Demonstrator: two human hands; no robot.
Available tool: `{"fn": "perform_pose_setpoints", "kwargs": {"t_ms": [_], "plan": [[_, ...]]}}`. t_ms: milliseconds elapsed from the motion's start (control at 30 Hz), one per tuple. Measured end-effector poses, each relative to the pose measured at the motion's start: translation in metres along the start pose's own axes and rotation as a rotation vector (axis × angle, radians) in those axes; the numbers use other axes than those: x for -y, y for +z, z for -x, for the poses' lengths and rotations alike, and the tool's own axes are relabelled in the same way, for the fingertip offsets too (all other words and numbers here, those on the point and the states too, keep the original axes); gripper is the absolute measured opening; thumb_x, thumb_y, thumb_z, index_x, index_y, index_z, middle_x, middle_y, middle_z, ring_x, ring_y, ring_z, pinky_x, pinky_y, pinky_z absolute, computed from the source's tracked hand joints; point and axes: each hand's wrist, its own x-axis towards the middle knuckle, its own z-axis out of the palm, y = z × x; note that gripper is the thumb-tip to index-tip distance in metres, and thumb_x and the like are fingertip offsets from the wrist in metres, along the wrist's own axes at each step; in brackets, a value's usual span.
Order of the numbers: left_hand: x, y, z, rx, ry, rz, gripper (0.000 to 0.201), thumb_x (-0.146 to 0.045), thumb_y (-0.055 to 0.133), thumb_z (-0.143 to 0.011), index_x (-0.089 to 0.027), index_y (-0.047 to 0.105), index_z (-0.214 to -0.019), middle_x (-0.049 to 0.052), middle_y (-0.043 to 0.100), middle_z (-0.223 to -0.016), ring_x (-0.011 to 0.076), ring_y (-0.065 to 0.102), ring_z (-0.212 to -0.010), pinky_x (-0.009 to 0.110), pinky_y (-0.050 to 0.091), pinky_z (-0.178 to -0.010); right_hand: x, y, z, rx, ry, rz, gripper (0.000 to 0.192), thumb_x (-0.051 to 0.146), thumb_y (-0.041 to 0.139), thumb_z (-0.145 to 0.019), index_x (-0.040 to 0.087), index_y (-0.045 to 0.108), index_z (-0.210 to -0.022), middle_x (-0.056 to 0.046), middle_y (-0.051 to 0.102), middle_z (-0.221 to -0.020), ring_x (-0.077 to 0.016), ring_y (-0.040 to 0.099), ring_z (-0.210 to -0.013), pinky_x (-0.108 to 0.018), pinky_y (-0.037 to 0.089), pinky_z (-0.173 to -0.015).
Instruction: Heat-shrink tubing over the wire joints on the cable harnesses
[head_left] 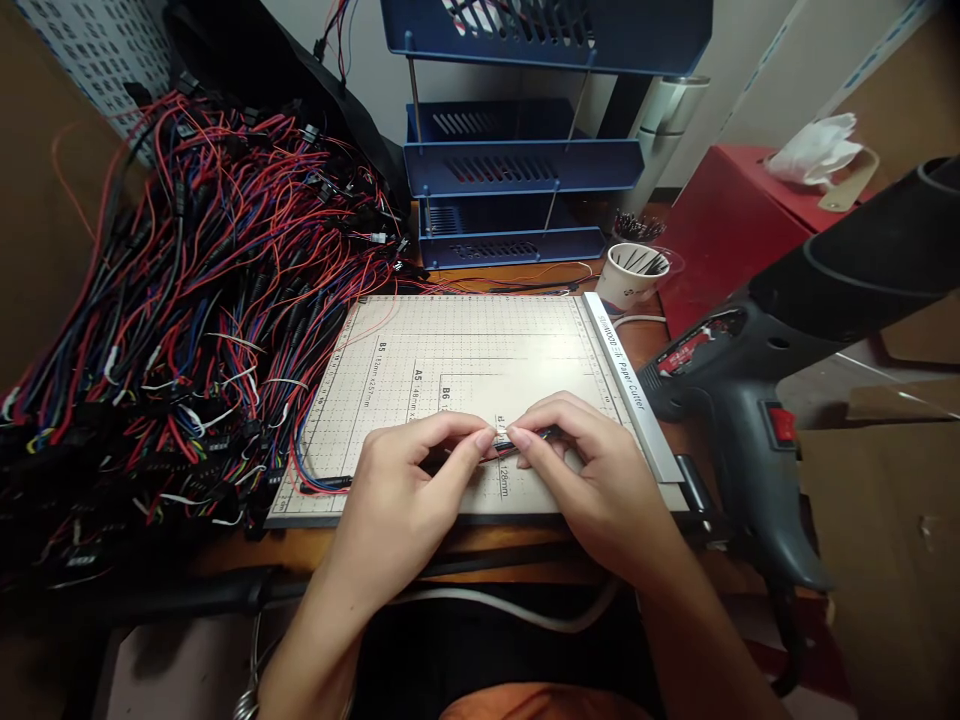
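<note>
Lettering "Paper Cutter" I read on the silver bar [634,393], "B5" on the board [517,345]. Left hand [397,505] and right hand [607,490] pinch thin wires [507,447]; a cable heap [217,300] crowds leftward.

Single head cam looked forward and down from the near side, close over left hand [405,495], right hand [600,485] and paper cutter [525,342]; blue trays [611,165] sat far.

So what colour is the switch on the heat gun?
The switch is red, clearest in the head view.
</note>
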Motion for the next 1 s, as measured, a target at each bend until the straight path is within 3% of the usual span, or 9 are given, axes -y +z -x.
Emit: {"fn": "perform_pose_setpoints", "kwargs": {"t_ms": [367, 1000], "plan": [[-0.0002, -0.0012, 0.0016, 0.022, -0.019, 0.013, 0.02, -0.031, 0.067, -0.1, -0.018, 0.08, -0.09, 0.002, 0.079, -0.083, 0.0154, 0.072, -0.077, 0.021, 0.053, -0.068, -0.0005, -0.0004, -0.0013, 0.005, -0.015, 0.006, 0.014, 0.016, 0.064, -0.101, 0.02, 0.074, -0.092, 0.001, 0.07, -0.089, -0.0107, 0.063, -0.077, -0.024, 0.045, -0.065], [-0.0017, -0.0015, 0.0, 0.016, 0.012, 0.004, 0.016, -0.027, 0.068, -0.099, -0.021, 0.079, -0.089, -0.003, 0.078, -0.08, 0.0102, 0.07, -0.074, 0.015, 0.051, -0.07, -0.0002, -0.0009, -0.0017, 0.039, 0.021, -0.03, 0.015, 0.017, 0.063, -0.102, 0.019, 0.075, -0.092, -0.002, 0.071, -0.089, -0.0129, 0.063, -0.076, -0.025, 0.044, -0.063]]}}
